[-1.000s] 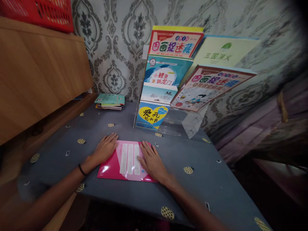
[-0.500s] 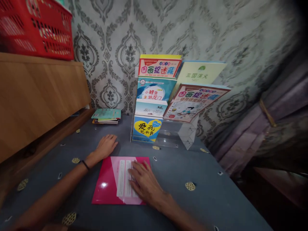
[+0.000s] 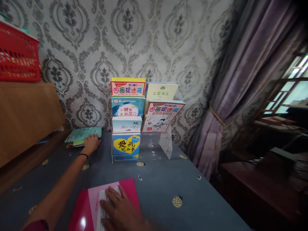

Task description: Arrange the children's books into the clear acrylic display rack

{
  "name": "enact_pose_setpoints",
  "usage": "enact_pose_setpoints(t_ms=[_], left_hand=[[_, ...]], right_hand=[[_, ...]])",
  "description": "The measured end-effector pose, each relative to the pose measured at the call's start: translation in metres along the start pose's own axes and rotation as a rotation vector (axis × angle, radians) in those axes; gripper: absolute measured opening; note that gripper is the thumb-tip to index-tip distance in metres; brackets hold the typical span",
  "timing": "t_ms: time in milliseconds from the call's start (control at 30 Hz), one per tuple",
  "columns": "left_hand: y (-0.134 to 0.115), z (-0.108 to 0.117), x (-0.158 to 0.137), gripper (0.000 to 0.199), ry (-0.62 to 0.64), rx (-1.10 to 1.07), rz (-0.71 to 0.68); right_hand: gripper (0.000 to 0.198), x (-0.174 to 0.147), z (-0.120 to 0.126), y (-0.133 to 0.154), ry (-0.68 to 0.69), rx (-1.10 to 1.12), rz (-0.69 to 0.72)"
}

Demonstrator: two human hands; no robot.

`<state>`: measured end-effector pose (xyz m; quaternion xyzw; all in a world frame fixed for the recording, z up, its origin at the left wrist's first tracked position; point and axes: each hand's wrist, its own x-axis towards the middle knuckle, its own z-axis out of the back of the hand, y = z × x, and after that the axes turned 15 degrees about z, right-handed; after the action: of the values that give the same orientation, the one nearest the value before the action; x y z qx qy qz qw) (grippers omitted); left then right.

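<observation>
At the back left, my left hand (image 3: 91, 143) is at the near right edge of a teal book (image 3: 83, 133) on top of a small stack. Its fingers are bent over the cover and seem closed on that edge; the thumb is hard to make out. A pink book (image 3: 131, 192) with a glossy cover lies flat near the front of the table. My right hand (image 3: 120, 208) rests on it with fingers spread, covering part of a white text panel.
A clear acrylic rack (image 3: 166, 144) holds several books, among them a blue one with a yellow heart (image 3: 126, 146). To the left stands a wooden cabinet (image 3: 29, 118) bearing a red basket (image 3: 19, 54). Purple curtains (image 3: 231, 96) hang at the right.
My left hand has moved from beside the pink book to the stack, where the teal book now sits askew. My right hand stays on the pink book. The view has swung right.
</observation>
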<state>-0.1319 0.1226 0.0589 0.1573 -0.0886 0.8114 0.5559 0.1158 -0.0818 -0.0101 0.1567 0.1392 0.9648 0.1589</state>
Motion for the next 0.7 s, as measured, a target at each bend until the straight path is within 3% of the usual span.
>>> enact_pose_setpoints(t_ms=[200,367,500,700], left_hand=[[-0.002,-0.007,0.015,0.036,0.002,0.030,0.021],[0.010,-0.004,0.022,0.031,0.072,0.025,-0.026],[0.032,0.004,0.030,0.034,0.059,-0.022,-0.025],[0.085,0.041,0.050,0.040,-0.064,-0.116,0.106]], right_hand=[[0.049,0.000,0.006,-0.001,0.014,0.045,-0.006],[0.046,0.000,0.014,0.009,-0.013,0.041,-0.013],[0.044,0.001,0.014,0.010,-0.020,0.027,-0.001],[0.045,0.002,0.016,0.008,0.003,0.048,-0.004]])
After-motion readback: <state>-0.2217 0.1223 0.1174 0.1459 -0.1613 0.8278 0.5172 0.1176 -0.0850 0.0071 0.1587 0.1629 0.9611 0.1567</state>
